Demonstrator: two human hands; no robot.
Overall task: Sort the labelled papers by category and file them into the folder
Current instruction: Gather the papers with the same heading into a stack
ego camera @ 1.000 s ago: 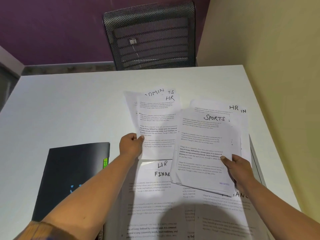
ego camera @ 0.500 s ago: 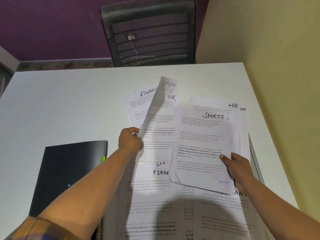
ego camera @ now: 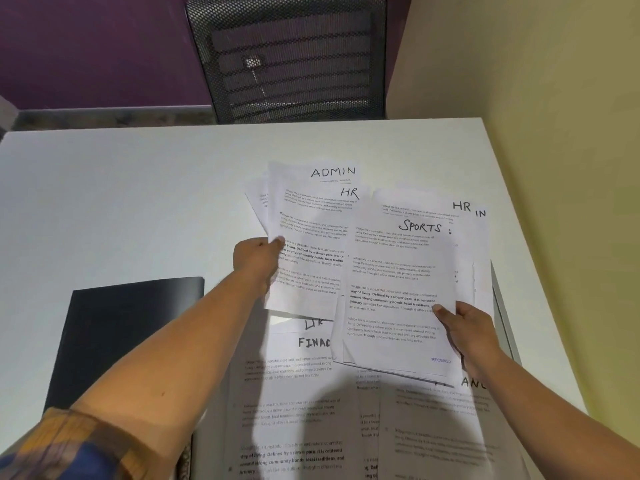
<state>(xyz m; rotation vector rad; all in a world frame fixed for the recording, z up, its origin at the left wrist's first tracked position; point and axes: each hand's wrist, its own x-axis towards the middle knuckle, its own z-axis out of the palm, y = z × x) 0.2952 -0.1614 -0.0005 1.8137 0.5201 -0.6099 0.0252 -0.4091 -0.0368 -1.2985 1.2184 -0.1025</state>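
Both bare forearms reach forward. The left hand pinches a sheet's edge, thumb on top. The right hand grips a stack from the right, thumb pressed on top.

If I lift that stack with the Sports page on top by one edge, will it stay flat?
Probably not. The white paper stack topped SPORTS is thin loose sheets, pinched by the right hand at one edge, so it likely droops. The fanned lower edges suggest sheets could slip apart.

A black mesh office chair stands behind a white table, against a purple wall meeting a yellow wall.
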